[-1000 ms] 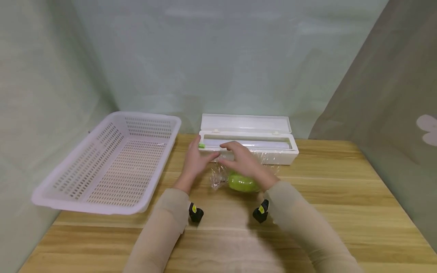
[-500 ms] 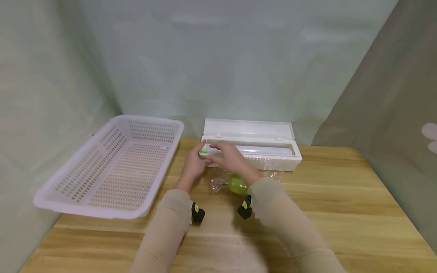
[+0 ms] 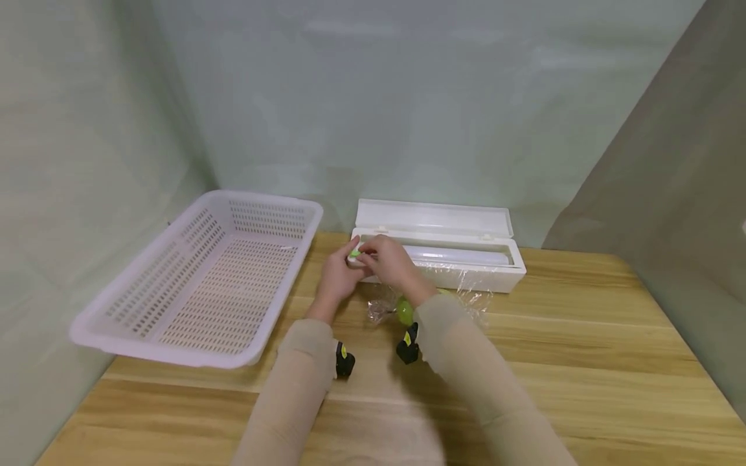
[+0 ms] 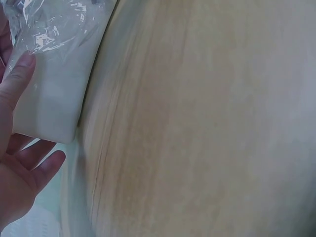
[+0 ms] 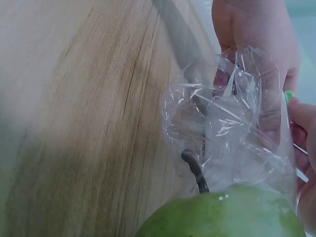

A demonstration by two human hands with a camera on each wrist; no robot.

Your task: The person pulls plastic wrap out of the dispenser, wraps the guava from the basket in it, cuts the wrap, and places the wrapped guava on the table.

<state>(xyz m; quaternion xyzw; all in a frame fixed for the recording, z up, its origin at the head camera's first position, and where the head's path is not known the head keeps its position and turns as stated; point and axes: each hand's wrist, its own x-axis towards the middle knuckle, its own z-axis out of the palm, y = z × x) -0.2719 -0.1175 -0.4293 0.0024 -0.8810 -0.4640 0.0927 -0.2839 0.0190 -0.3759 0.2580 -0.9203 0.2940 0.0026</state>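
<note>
A white cling film dispenser (image 3: pixel 466 278) stands at the back with its lid up and a film roll (image 3: pixel 460 255) inside. My left hand (image 3: pixel 340 275) grips its left end, thumb against the front face in the left wrist view. At that corner my right hand (image 3: pixel 392 262) pinches the small green slide cutter (image 3: pixel 354 254). Clear cling film (image 3: pixel 474 301) hangs over the front of the box and covers a green pear (image 3: pixel 405 312). In the right wrist view the pear's dark stem (image 5: pixel 195 170) shows under crumpled film. My right forearm hides part of the pear in the head view.
A large white plastic basket (image 3: pixel 274 323) with slotted walls stands on the left of the wooden table (image 3: pixel 583 362). A pale curtain (image 3: pixel 437 97) hangs right behind the dispenser. Both wrists carry black camera mounts.
My right hand has moved left to the slide cutter and now pinches it. My left hand has closed in on the dispenser's left end. The right forearm now covers more of the pear.
</note>
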